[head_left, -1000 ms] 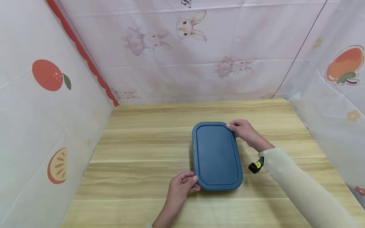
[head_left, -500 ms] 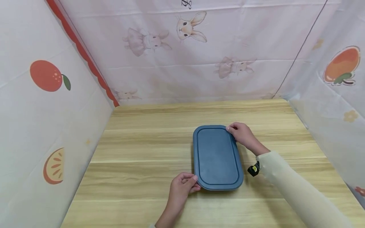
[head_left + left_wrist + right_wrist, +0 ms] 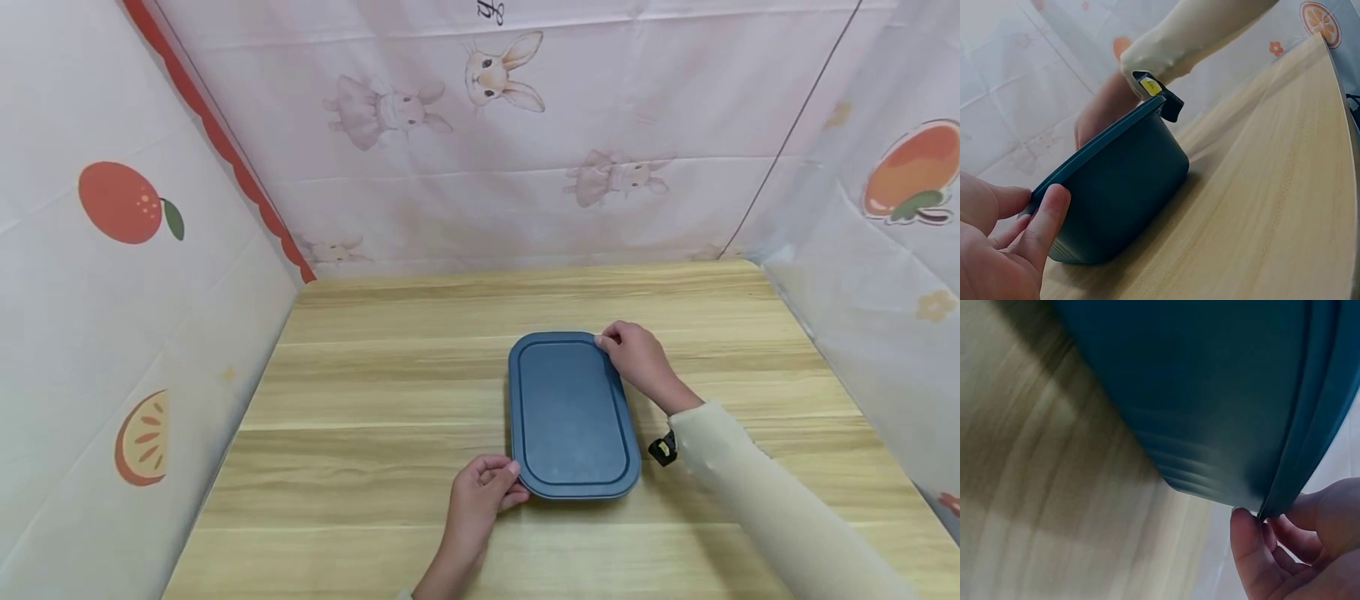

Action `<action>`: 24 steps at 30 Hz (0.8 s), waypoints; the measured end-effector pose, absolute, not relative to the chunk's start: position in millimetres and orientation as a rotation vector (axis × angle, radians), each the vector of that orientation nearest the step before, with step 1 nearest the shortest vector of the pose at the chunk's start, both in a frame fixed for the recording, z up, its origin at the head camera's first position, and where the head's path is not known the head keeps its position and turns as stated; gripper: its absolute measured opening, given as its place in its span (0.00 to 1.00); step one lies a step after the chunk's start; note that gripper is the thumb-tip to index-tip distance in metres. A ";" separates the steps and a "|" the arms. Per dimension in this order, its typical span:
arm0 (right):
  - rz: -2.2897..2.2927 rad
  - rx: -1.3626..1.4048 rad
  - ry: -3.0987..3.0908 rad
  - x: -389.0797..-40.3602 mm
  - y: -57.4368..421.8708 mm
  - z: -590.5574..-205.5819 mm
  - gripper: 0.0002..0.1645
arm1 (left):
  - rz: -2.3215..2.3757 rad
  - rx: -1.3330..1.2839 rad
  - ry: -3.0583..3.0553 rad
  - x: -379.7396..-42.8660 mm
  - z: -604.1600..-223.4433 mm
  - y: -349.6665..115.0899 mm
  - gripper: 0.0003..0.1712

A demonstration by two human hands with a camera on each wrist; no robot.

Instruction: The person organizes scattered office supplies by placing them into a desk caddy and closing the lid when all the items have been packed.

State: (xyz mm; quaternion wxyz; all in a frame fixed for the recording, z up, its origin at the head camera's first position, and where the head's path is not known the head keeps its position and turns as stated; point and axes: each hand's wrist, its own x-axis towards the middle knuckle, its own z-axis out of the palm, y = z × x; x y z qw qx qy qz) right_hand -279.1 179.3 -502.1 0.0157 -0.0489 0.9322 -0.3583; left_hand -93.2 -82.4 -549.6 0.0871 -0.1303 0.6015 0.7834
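Note:
A dark blue rectangular storage box [image 3: 573,412] with rounded corners and a lid stands right of the table's middle. My left hand [image 3: 476,500] pinches the rim at its near left corner, thumb on top and fingers underneath. At the far right corner, my right hand [image 3: 633,354] pinches the same rim. In the left wrist view, the box wall [image 3: 1122,194] narrows toward its base on the wood. Ridges mark the lower side of the box [image 3: 1197,394] in the right wrist view, with the right thumb and fingers at the rim's corner. The inside is hidden by the lid.
The light wooden table [image 3: 360,400] ends at a pink rabbit-print cloth [image 3: 487,150] behind. White fruit-print cloths stand at the left [image 3: 112,333] and right [image 3: 885,275]. A black device with a yellow label [image 3: 663,449] sits at the right sleeve's cuff.
The far end of the box has come slightly lower and nearer, and the right hand and forearm shift a little with it. The left hand keeps its hold at the near corner.

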 end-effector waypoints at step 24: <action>-1.042 -0.168 2.875 -290.0 179.4 -509.2 0.18 | 2.337 -0.311 1.845 -101.0 -554.6 -80.1 0.18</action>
